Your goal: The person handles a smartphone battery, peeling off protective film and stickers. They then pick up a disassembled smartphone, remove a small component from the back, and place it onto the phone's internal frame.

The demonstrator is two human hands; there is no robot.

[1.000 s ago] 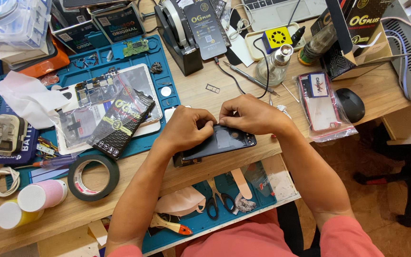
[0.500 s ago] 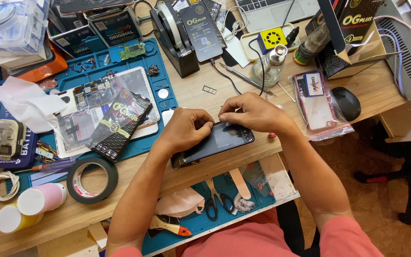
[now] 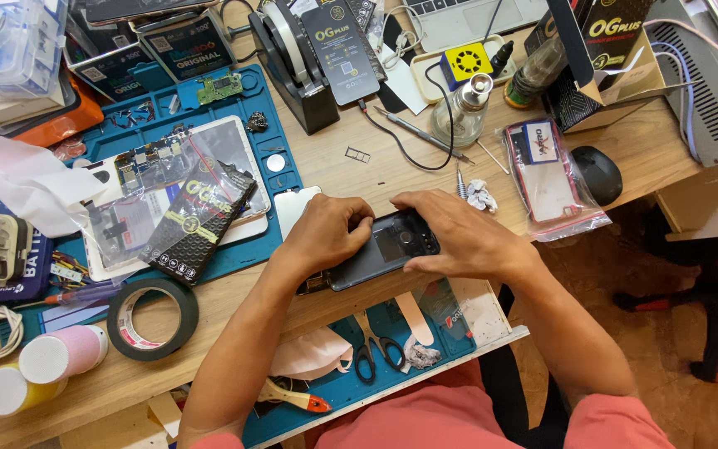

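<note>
Phone point(image 3: 384, 249) now turned, dark back showing, hands point(image 3: 326, 233) gripping.

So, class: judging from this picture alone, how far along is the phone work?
Done: a circuit board and another opened device lie on the blue mat. In hand: left hand and right hand press the dark phone. Left: the pictures cannot show whether it is fully closed.

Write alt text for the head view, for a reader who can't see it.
Seen from above, a person's left hand and right hand grip a dark phone body by its ends at the edge of a cluttered wooden workbench. A roll of black tape lies to the left, scissors sit on a blue mat below, and a black mouse is to the right.
</note>
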